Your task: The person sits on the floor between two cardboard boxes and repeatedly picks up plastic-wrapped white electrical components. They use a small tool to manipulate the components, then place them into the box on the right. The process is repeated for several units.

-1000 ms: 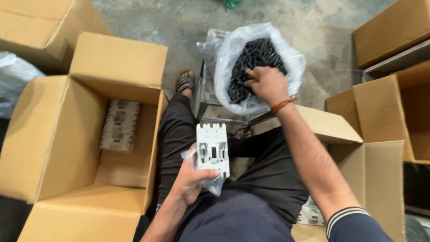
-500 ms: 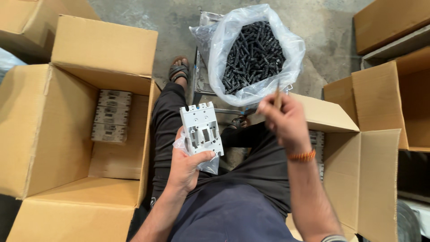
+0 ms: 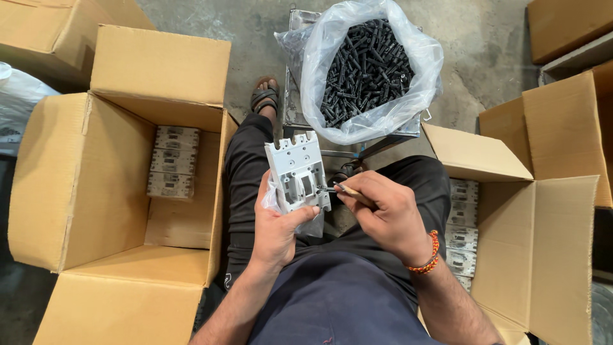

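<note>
- Left hand (image 3: pixel 276 225), centre frame: grip clenched around a pale grey moulded plastic housing (image 3: pixel 298 172), held over the lap.
- Right hand (image 3: pixel 388 216): fingers pinched on a small dark pin (image 3: pixel 331 188), its tip touching the housing's right edge.

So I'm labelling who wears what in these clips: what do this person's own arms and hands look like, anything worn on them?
Both forearms are bare as far as the frame shows, with no sleeve in sight and no gloves. The right hand has a beaded orange and red bracelet around its wrist. The left hand and its wrist carry nothing: no watch or band shows. No rings are visible on either hand.
</note>
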